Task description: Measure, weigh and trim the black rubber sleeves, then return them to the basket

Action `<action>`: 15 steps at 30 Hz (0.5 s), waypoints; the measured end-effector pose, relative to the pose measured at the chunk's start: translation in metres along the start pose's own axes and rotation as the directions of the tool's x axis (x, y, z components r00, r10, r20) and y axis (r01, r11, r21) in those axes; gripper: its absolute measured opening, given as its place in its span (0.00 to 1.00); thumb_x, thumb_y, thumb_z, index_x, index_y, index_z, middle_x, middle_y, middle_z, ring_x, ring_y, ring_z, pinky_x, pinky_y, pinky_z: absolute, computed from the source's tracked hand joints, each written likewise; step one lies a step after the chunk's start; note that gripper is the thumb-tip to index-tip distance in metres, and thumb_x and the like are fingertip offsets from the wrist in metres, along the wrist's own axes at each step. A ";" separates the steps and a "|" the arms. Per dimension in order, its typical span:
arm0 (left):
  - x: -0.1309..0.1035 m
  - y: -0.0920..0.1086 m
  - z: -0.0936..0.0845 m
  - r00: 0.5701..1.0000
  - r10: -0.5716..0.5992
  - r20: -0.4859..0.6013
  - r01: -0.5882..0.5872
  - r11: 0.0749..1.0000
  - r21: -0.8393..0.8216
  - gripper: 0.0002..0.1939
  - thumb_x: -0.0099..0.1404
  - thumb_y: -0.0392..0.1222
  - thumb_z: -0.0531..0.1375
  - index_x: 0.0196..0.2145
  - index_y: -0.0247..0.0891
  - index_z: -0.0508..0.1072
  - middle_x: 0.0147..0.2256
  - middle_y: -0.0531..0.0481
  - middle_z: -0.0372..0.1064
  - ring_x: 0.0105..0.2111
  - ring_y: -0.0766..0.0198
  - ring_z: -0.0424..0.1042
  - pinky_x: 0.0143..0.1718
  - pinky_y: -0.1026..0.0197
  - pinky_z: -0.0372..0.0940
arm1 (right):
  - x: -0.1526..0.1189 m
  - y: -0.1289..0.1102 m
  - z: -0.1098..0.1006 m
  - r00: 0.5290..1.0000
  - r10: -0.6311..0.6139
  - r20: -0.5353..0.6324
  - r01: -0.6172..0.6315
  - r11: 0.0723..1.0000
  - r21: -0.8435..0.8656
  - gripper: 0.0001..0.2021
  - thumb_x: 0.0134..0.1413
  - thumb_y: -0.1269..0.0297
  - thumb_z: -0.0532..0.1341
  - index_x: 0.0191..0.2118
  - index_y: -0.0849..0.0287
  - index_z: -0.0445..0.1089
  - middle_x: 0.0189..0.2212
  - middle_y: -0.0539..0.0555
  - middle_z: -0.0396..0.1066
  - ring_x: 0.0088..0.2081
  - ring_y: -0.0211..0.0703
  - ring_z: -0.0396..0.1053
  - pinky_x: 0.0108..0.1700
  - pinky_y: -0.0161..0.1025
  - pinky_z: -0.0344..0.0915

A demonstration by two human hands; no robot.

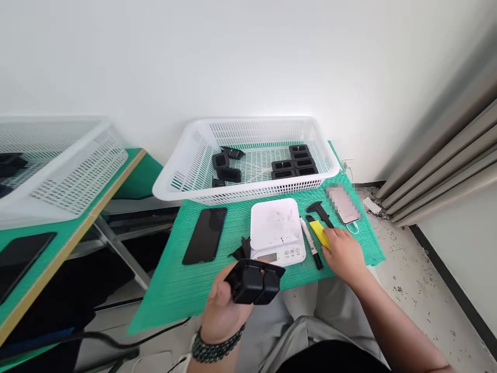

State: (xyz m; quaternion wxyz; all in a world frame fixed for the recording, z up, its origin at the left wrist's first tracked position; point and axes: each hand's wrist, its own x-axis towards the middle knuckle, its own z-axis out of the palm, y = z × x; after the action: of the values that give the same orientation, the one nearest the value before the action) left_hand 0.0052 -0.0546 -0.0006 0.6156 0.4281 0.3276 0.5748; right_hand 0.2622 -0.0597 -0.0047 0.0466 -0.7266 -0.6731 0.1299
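My left hand (229,311) is closed around a black plastic part (256,282) with two hollow-looking sections, held up in front of the table's near edge. On the right, my right hand (344,254) has its fingers on a yellow utility knife (320,234) that lies on the green mesh cloth. Between the hands stands a white digital scale (275,223) with dark specks on its plate. A marker pen (311,243) lies between the scale and the knife, and black calipers (320,213) lie just beyond. Black scraps (243,249) rest at the scale's left side.
Behind the scale, a white basket (233,195) holds several black parts (295,163). A dark phone (205,235) lies left, a pale phone (345,203) right. Another basket (73,191) and a phone (25,254) are on the left table. Curtains (458,145) hang at right.
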 end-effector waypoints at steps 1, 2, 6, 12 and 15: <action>-0.002 -0.001 0.005 0.999 -0.016 0.046 0.017 1.000 -0.026 0.30 0.58 0.72 0.65 0.17 0.43 0.75 0.15 0.52 0.60 0.15 0.62 0.61 0.22 0.52 0.70 | -0.001 0.002 0.001 1.000 0.007 -0.011 -0.007 0.998 0.060 0.18 0.63 0.70 0.59 0.57 0.63 0.72 0.51 0.66 0.77 0.52 0.61 0.73 0.49 0.49 0.69; -0.003 -0.002 0.009 0.995 -0.033 0.094 0.038 0.998 -0.052 0.30 0.59 0.71 0.65 0.17 0.43 0.74 0.16 0.52 0.60 0.17 0.62 0.63 0.24 0.52 0.71 | -0.002 0.006 0.003 0.999 0.021 -0.024 -0.017 0.989 0.147 0.18 0.63 0.69 0.59 0.58 0.62 0.71 0.51 0.66 0.77 0.52 0.60 0.73 0.49 0.49 0.68; -0.007 -0.009 0.020 0.997 -0.076 -0.004 0.075 0.991 -0.112 0.24 0.60 0.68 0.67 0.28 0.43 0.82 0.28 0.47 0.75 0.33 0.52 0.77 0.44 0.43 0.77 | -0.006 0.022 0.006 0.986 0.154 -0.060 -0.076 0.748 0.659 0.19 0.60 0.60 0.60 0.54 0.60 0.72 0.44 0.60 0.77 0.42 0.52 0.75 0.41 0.45 0.69; -0.014 -0.020 0.028 0.980 -0.140 -0.144 0.110 0.974 -0.198 0.21 0.64 0.61 0.66 0.45 0.45 0.84 0.49 0.41 0.81 0.55 0.43 0.77 0.59 0.35 0.69 | -0.023 0.037 -0.005 0.943 0.231 0.241 -0.233 -0.063 0.971 0.19 0.50 0.55 0.66 0.47 0.57 0.72 0.36 0.55 0.78 0.25 0.42 0.72 0.21 0.36 0.60; -0.017 -0.023 0.036 0.986 -0.093 -0.137 0.067 0.981 -0.183 0.19 0.65 0.58 0.67 0.46 0.44 0.84 0.51 0.40 0.81 0.56 0.42 0.76 0.60 0.35 0.68 | -0.036 0.036 -0.008 0.953 0.137 0.270 -0.232 -0.246 0.941 0.16 0.49 0.59 0.65 0.44 0.60 0.74 0.34 0.57 0.79 0.23 0.40 0.70 0.20 0.35 0.60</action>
State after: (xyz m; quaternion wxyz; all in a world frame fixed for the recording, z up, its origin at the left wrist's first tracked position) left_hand 0.0447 -0.0760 -0.0077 0.6484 0.3151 0.3361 0.6061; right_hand 0.2968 -0.0974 -0.0008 0.5514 -0.5067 -0.2045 0.6304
